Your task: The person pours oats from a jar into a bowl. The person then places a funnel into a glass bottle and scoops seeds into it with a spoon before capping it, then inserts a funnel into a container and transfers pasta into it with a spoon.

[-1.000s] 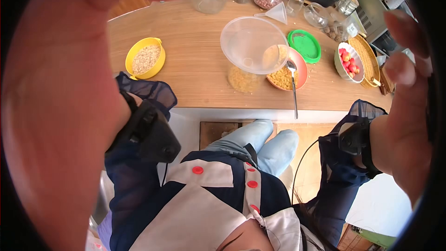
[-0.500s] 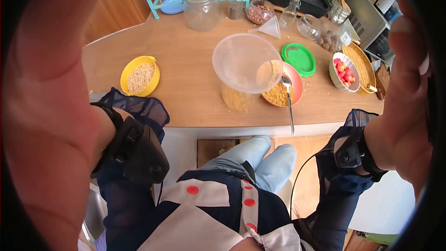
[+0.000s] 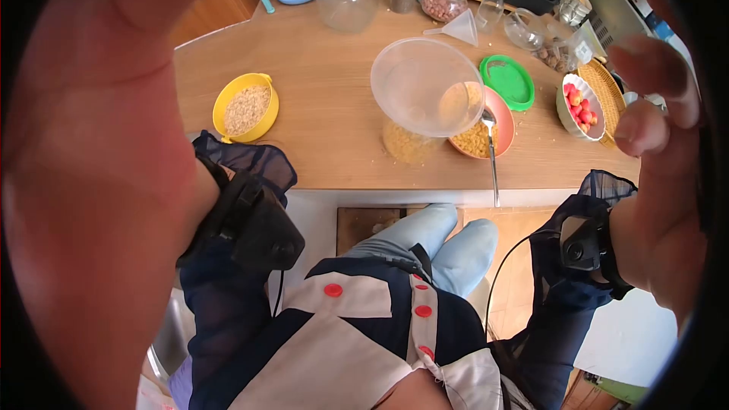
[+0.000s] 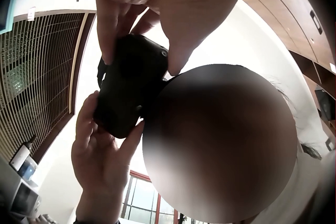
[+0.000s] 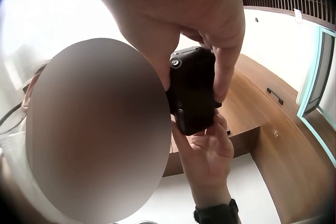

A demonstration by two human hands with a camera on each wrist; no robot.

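Note:
Both hands grip a black head-worn camera at the person's head, one from each side. My left hand looms large along the left edge of the head view; in the left wrist view its thumb and fingers pinch the camera body. At the right edge of the head view is my right hand, fingers bent. The right wrist view shows this right hand with thumb and fingers on either side of the camera. Each wrist carries a black strapped camera.
On the wooden counter stand a yellow bowl of oats, a clear tub with pasta at its bottom, and a pink bowl with pasta and a spoon. Behind are a green lid, jars and bottles; red fruit sits right.
The head view tipped so the counter slid down and slightly left, then back up and right. Both hands stay on the head camera, their fingers shifting slightly.

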